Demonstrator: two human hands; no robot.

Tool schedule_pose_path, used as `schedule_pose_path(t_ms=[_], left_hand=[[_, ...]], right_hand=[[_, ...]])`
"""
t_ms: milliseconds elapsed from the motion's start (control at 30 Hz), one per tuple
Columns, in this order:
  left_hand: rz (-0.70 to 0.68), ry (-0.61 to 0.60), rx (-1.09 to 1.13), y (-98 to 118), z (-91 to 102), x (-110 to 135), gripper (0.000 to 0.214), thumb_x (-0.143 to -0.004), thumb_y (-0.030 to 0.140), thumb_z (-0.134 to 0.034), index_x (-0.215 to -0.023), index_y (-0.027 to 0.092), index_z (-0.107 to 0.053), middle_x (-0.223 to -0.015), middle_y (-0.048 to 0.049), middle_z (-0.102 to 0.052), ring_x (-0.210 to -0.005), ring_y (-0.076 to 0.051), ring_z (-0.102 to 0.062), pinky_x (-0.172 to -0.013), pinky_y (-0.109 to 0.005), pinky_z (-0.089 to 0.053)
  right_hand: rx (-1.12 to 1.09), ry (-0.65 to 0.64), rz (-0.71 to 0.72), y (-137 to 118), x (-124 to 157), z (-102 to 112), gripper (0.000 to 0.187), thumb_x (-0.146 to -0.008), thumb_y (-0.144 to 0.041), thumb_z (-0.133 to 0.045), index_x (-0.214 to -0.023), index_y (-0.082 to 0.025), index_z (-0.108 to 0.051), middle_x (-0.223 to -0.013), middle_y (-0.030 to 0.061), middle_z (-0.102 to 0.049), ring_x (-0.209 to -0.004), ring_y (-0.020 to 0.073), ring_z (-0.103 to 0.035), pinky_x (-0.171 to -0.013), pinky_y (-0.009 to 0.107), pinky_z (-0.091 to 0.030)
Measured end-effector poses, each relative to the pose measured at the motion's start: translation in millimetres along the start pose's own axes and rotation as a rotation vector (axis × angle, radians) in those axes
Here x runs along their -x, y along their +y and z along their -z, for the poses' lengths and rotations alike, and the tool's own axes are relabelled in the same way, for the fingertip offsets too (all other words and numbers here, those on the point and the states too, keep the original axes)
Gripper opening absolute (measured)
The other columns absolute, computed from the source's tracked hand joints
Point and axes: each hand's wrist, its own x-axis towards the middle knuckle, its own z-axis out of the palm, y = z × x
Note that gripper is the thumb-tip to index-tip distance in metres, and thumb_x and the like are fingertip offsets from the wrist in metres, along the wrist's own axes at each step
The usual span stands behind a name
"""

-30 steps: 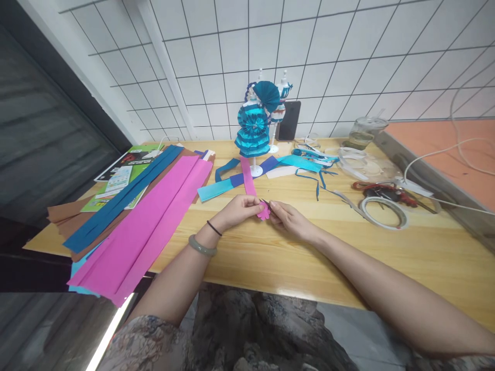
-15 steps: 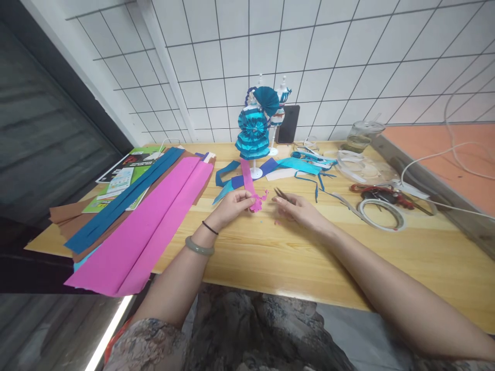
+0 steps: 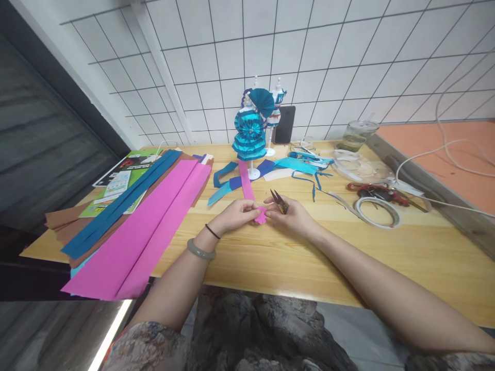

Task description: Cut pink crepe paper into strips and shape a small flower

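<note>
Between my two hands is a small pink piece of paper (image 3: 261, 215) with a scalloped, flower-like edge. My left hand (image 3: 240, 215) pinches its left side between thumb and fingers. At its right side, the fingertips of my right hand (image 3: 293, 217) touch the paper. Small scissors (image 3: 279, 202) are tucked in that same hand, their dark points up and to the left. Behind the paper, a pink strip (image 3: 246, 181) runs toward a dress-form stand; I cannot tell whether the two are joined. A miniature dress form in pleated blue paper (image 3: 250, 136) stands beyond my hands.
Long pink paper (image 3: 154, 221), blue strips (image 3: 124, 203) and booklets (image 3: 110, 190) lie at left. Blue scraps (image 3: 299, 165) spread behind my right hand. At right are a tape roll (image 3: 377, 212), a cup (image 3: 358, 136) and a cable (image 3: 444, 198). A phone (image 3: 285, 124) leans on the wall.
My right hand has moved left onto the pink paper, and the scissors have swung to point more upward. The thin pink curl by the paper no longer shows. The view has shifted slightly.
</note>
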Motion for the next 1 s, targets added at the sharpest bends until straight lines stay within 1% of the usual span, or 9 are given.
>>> schedule_pose_path(t_ms=[67, 233, 333, 467, 533, 633, 700, 900, 1000], left_hand=[[0.001, 0.000, -0.009, -0.4, 0.2, 0.3, 0.029, -0.076, 0.040, -0.056, -0.076, 0.010, -0.059, -0.071, -0.0052, -0.062, -0.064, -0.010, -0.055, -0.063, -0.023, -0.043], [-0.024, -0.041, -0.044, -2.0, -0.4, 1.1, 0.028, -0.077, 0.039, -0.055, -0.077, 0.011, -0.059, -0.072, -0.0046, -0.061, -0.063, -0.010, -0.056, -0.062, -0.023, -0.043], [-0.032, -0.048, -0.074, -4.1, -0.2, 1.2, 0.025, -0.077, 0.037, -0.055, -0.077, 0.011, -0.058, -0.071, -0.0041, -0.060, -0.062, -0.010, -0.055, -0.060, -0.022, -0.042], [-0.030, -0.061, -0.102, -4.8, 0.0, 1.5, 0.023, -0.077, 0.034, -0.053, -0.077, 0.011, -0.058, -0.070, -0.0037, -0.059, -0.060, -0.010, -0.054, -0.059, -0.022, -0.042], [-0.024, -0.063, -0.112, -3.6, 0.0, 2.0, 0.023, -0.077, 0.034, -0.053, -0.077, 0.011, -0.058, -0.071, -0.0040, -0.060, -0.060, -0.010, -0.054, -0.058, -0.022, -0.041], [-0.012, -0.066, -0.125, -1.9, -0.1, 2.5, 0.022, -0.077, 0.033, -0.053, -0.077, 0.011, -0.058, -0.070, -0.0042, -0.060, -0.060, -0.010, -0.054, -0.058, -0.022, -0.041], [-0.004, -0.066, -0.139, -2.4, 0.0, 2.3, 0.022, -0.077, 0.033, -0.053, -0.076, 0.011, -0.058, -0.069, -0.0041, -0.059, -0.059, -0.010, -0.054, -0.058, -0.022, -0.041], [0.004, -0.043, -0.187, -8.4, 1.2, 1.0, 0.023, -0.076, 0.034, -0.053, -0.075, 0.012, -0.059, -0.065, -0.0039, -0.060, -0.057, -0.010, -0.055, -0.054, -0.022, -0.040], [-0.006, -0.018, -0.175, -8.9, 1.9, 0.5, 0.028, -0.078, 0.038, -0.052, -0.074, 0.011, -0.060, -0.062, -0.0039, -0.060, -0.056, -0.011, -0.054, -0.054, -0.021, -0.039]], right_hand=[[0.003, 0.032, -0.004, -0.2, -0.4, -0.8, 0.037, -0.066, -0.032, -0.066, -0.095, -0.016, -0.050, -0.070, 0.0009, -0.062, -0.060, 0.0141, -0.059, -0.052, 0.026, -0.047], [0.009, 0.072, 0.008, -0.6, -1.0, -1.8, 0.036, -0.065, -0.033, -0.066, -0.094, -0.016, -0.051, -0.067, 0.0002, -0.062, -0.056, 0.0133, -0.058, -0.051, 0.025, -0.044], [0.030, 0.081, 0.028, 0.3, -1.4, -1.7, 0.036, -0.065, -0.032, -0.066, -0.093, -0.015, -0.051, -0.064, -0.0008, -0.061, -0.056, 0.0130, -0.058, -0.053, 0.026, -0.044], [0.048, 0.074, 0.050, 3.8, -2.3, -1.1, 0.035, -0.067, -0.031, -0.065, -0.095, -0.015, -0.052, -0.067, 0.0003, -0.061, -0.058, 0.0133, -0.059, -0.054, 0.026, -0.045], [0.052, 0.072, 0.051, 4.6, -2.6, -1.2, 0.035, -0.066, -0.031, -0.066, -0.094, -0.015, -0.052, -0.070, 0.0017, -0.063, -0.061, 0.0144, -0.060, -0.057, 0.027, -0.047], [0.051, 0.078, 0.059, 3.5, -2.3, -2.5, 0.034, -0.066, -0.031, -0.067, -0.093, -0.015, -0.053, -0.080, 0.0053, -0.066, -0.070, 0.0165, -0.063, -0.066, 0.030, -0.049], [0.055, 0.080, 0.067, 2.3, -1.9, -4.0, 0.033, -0.066, -0.031, -0.066, -0.092, -0.015, -0.054, -0.081, 0.0061, -0.066, -0.073, 0.0172, -0.063, -0.070, 0.032, -0.050], [0.155, 0.131, 0.089, 2.0, -2.0, -7.5, 0.030, -0.068, -0.030, -0.064, -0.092, -0.015, -0.054, -0.071, 0.0026, -0.063, -0.065, 0.0158, -0.061, -0.065, 0.031, -0.049], [0.151, 0.151, 0.097, 1.7, -2.3, -7.2, 0.030, -0.069, -0.031, -0.063, -0.092, -0.015, -0.054, -0.071, 0.0026, -0.062, -0.064, 0.0153, -0.059, -0.064, 0.030, -0.048]])
